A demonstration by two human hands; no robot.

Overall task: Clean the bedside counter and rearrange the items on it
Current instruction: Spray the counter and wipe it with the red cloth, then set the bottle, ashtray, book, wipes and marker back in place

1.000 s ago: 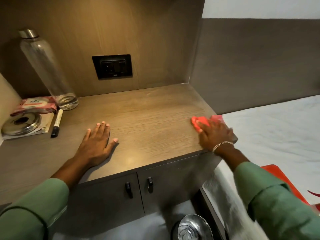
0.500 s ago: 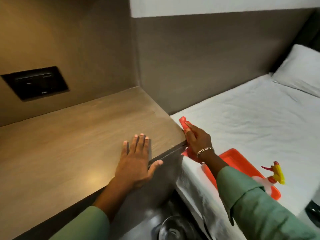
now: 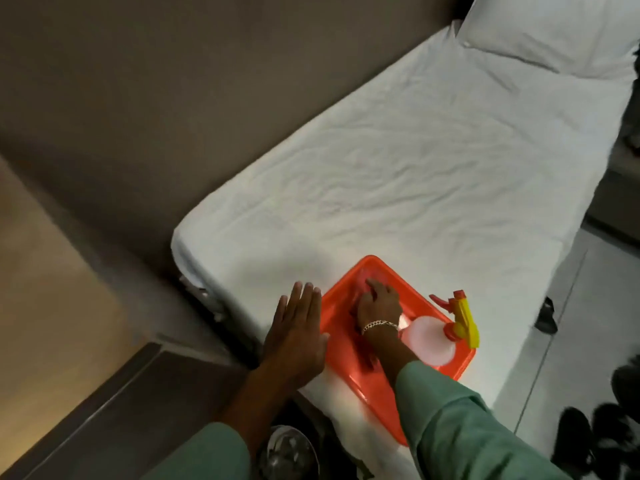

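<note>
On the bed, right hand (image 3: 379,303) pressing red cloth (image 3: 363,277) in orange tray (image 3: 337,306), left hand (image 3: 298,334) flat, open

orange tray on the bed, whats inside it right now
Inside the orange tray lies a spray bottle with a yellow and red trigger head, on its side. The right hand presses down in the tray; a reddish cloth seems to lie under it, mostly covered.
</note>
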